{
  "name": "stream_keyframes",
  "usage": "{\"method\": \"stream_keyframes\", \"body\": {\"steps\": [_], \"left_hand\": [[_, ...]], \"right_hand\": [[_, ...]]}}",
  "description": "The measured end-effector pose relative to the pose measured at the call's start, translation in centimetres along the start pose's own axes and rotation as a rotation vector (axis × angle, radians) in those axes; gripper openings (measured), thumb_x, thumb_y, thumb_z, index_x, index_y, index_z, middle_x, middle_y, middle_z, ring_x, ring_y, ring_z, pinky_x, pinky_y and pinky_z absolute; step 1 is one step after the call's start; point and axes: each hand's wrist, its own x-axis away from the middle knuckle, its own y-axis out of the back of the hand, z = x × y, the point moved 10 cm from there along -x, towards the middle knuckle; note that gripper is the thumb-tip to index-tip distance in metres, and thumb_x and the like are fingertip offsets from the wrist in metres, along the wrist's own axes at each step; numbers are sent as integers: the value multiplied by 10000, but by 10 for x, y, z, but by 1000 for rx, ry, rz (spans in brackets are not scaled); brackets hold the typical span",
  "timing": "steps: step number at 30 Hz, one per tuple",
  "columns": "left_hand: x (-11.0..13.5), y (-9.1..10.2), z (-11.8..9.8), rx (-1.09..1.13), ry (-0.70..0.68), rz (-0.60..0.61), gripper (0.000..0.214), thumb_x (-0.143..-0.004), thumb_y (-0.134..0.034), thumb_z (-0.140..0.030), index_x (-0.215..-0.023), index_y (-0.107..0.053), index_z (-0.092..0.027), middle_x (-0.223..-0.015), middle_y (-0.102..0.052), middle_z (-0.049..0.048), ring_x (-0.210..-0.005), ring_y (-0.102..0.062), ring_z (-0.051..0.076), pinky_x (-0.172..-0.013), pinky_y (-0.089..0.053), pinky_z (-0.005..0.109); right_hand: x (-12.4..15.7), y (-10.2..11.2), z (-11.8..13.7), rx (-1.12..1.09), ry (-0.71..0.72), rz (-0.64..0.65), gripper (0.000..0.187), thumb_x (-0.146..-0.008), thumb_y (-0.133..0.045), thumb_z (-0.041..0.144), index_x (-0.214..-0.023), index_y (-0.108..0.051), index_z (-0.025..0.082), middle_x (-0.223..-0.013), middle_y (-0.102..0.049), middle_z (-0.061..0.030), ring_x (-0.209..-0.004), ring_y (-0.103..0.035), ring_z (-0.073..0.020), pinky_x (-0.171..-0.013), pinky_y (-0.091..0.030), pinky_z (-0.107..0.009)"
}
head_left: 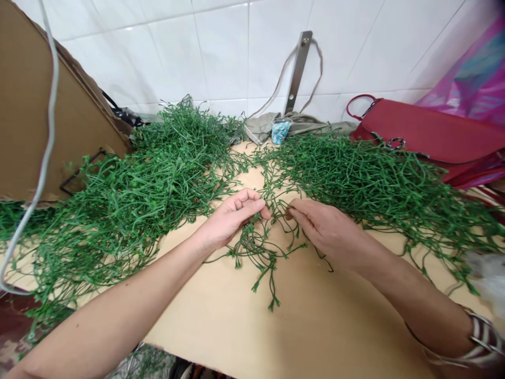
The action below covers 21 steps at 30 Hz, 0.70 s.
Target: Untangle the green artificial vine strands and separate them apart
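Observation:
A green plastic sprig (263, 251) of thin branching stems lies on the tan table (307, 321) between my hands. My left hand (231, 216) has its fingers curled and pinched on the sprig's upper stems. My right hand (327, 229) faces it from the right, fingers closed on the same stems near the top. A big heap of the same green stems (138, 195) lies to the left. A second heap (379, 184) spreads to the right.
A brown cardboard box (47, 121) stands at the left with a grey cable (49, 137) hanging before it. A red bag (430, 137) lies at the back right. A small blue-patterned cup (280, 130) and a metal bracket (299, 68) sit by the white tiled wall.

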Motion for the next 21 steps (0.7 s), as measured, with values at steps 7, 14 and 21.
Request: {"method": "stream_keyframes", "body": {"steps": [7, 14, 21], "left_hand": [[1, -6, 2, -107, 23, 28, 248, -843, -744, -384, -810, -604, -183, -684, -670, -6, -670, -574, 111, -710, -411, 263], [-1, -13, 0, -84, 46, 21, 247, -827, -746, -344, -768, -584, -167, -664, -654, -17, -665, -578, 102, -699, -413, 249], [3, -14, -4, -110, 24, -25, 224, -838, -715, -324, -763, -574, -168, -640, -635, -23, -627, -537, 92, -664, -388, 238]], "right_hand": [[-4, 11, -9, 411, -6, -92, 225, -846, -390, 58, -722, -405, 245, -631, -524, -33, -554, -423, -198, -612, -198, -357], [-11, 16, -3, 635, -151, -72, 322, -826, -340, -35, -894, -557, 193, -753, -649, -87, -585, -499, -209, -598, -191, -350], [-7, 19, -8, 400, -47, -120, 218, -910, -374, 114, -731, -410, 232, -635, -506, 2, -543, -398, -153, -575, -213, -307]]}}
